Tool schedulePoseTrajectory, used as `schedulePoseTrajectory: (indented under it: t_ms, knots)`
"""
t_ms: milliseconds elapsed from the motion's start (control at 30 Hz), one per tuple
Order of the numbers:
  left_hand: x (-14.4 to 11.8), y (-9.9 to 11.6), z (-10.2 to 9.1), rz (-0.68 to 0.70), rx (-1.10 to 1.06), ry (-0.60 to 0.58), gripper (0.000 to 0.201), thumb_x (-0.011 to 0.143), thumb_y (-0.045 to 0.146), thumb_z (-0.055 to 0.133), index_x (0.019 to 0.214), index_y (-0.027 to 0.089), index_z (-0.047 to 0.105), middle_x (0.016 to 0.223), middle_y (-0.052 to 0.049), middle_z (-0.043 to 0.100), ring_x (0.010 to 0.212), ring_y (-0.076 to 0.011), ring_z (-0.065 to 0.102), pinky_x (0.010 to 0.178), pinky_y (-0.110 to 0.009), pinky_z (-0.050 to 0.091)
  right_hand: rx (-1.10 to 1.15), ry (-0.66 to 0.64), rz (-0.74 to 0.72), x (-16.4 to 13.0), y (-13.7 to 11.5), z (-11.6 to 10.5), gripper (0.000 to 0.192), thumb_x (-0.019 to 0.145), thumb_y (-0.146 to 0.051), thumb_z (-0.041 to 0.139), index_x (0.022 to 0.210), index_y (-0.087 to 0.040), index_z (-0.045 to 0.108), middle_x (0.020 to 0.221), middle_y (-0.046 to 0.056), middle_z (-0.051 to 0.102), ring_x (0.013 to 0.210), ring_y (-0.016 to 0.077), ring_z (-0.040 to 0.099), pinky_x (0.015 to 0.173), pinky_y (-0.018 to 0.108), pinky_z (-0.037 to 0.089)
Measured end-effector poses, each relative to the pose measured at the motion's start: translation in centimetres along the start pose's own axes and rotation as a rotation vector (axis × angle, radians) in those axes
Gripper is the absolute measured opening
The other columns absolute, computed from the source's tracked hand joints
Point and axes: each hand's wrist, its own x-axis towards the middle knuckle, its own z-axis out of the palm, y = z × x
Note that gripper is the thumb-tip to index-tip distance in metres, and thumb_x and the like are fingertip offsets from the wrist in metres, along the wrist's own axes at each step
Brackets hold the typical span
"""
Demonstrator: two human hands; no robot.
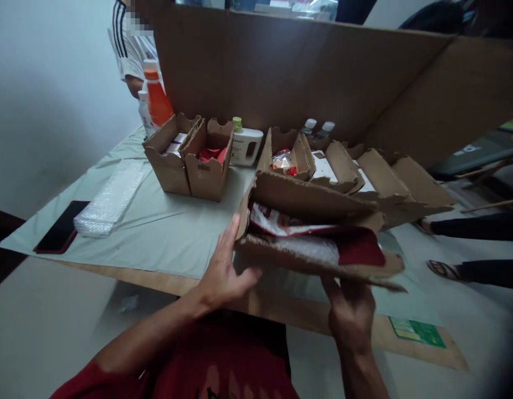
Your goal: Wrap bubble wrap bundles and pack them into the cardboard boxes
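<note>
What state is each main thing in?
Brown cardboard box: open, tilted, loaded.
Left hand: open against its end.
Right hand: beneath it, partly hidden.
Other cardboard boxes: open, standing.
Orange plastic bottle: capped.
White plastic jug: capped.
Clear plastic bottles: capped.
Black rectangular phone: flat, screen dark.
Clear bubble wrap: flat.

wall (52, 83): pale, left | floor (73, 316): pale grey | table (173, 238): pale-green cloth-covered | light: cool

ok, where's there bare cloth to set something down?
Best patch: tablecloth between the bubble wrap, the left pair of boxes and the left hand. A narrower strip shows right of that pair, in front of the white jug. Crowded: right side, with the held box before the box row.
</note>
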Motion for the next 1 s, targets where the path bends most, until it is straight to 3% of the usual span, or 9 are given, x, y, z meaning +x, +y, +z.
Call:
schedulePoseTrajectory:
  t_ms: [100, 200, 267, 433, 567, 733, 1000]
  knots:
    - [-3.0, -0.4, -1.0, -0.122, 0.026, 0.055, 0.082, 0.082, 0.035, 0.073, 0.156, 0.022, 0.039, 0.155, -0.014, 0.050, 0.146, -0.0360, 0.044, 0.124, -0.055, 0.033, -0.028, -0.098, 0.026, -1.9, 0.0, -0.2, 0.032, 0.086, -0.043, 0.073, 0.110, -0.021, 0.072, 0.108, 0.012, 0.075, 0.112, 0.0339, 0.067, 0.104, 0.051, 0.049]
    - [-4.1, -1.4, -3.2, -0.183, 0.064, 0.171, 0.079, 0.082, 0.037, 0.073, 0.152, 0.021, 0.041, 0.147, -0.014, 0.055, 0.137, -0.0332, 0.053, 0.120, -0.052, 0.040, 0.001, -0.208, 0.017, -0.7, 0.5, 3.1, 0.031, 0.083, -0.046, 0.073, 0.103, -0.021, 0.071, 0.103, 0.011, 0.076, 0.104, 0.0335, 0.069, 0.096, 0.051, 0.054]
    - [-4.3, -2.1, -3.8, -0.194, 0.089, 0.218, 0.081, 0.082, 0.036, 0.072, 0.155, 0.022, 0.037, 0.148, -0.013, 0.053, 0.137, -0.0323, 0.053, 0.118, -0.051, 0.042, 0.087, -0.256, -0.005, 1.5, 1.2, 5.8, 0.037, 0.082, -0.046, 0.072, 0.109, -0.021, 0.069, 0.112, 0.012, 0.075, 0.110, 0.0333, 0.068, 0.100, 0.051, 0.053]
    - [-6.6, -3.5, -1.7, -0.232, 0.115, 0.268, 0.090, 0.088, 0.033, 0.068, 0.163, 0.026, 0.018, 0.159, -0.015, 0.042, 0.146, -0.0341, 0.045, 0.119, -0.055, 0.041, 0.312, -0.405, -0.050, 6.5, 3.1, 10.3, 0.059, 0.081, -0.040, 0.070, 0.135, -0.023, 0.055, 0.139, 0.013, 0.065, 0.127, 0.0299, 0.062, 0.112, 0.049, 0.047]
    - [-8.8, -3.8, 0.4, -0.137, 0.181, 0.208, 0.091, 0.091, 0.025, 0.063, 0.165, 0.035, 0.011, 0.170, -0.012, 0.025, 0.156, -0.0364, 0.030, 0.125, -0.062, 0.030, 0.326, -0.348, -0.081, 8.4, 3.7, 12.9, 0.067, 0.088, -0.044, 0.061, 0.150, -0.023, 0.043, 0.156, 0.013, 0.051, 0.144, 0.0290, 0.049, 0.123, 0.051, 0.034]
    - [-9.0, -3.8, 1.3, -0.079, 0.185, 0.191, 0.093, 0.089, 0.018, 0.061, 0.164, 0.040, 0.011, 0.174, -0.007, 0.013, 0.160, -0.0374, 0.017, 0.125, -0.064, 0.027, 0.270, -0.273, -0.127, 8.9, 3.6, 16.0, 0.070, 0.098, -0.056, 0.045, 0.159, -0.024, 0.033, 0.166, 0.011, 0.038, 0.152, 0.0279, 0.037, 0.127, 0.053, 0.027]
    - [-8.4, -4.1, 2.5, -0.135, 0.118, 0.201, 0.086, 0.092, 0.021, 0.058, 0.164, 0.041, 0.014, 0.174, -0.005, 0.014, 0.159, -0.0348, 0.022, 0.122, -0.059, 0.038, 0.217, -0.203, -0.219, 8.9, 2.3, 18.0, 0.056, 0.103, -0.050, 0.036, 0.153, -0.026, 0.044, 0.161, 0.010, 0.045, 0.151, 0.0259, 0.039, 0.127, 0.053, 0.026]
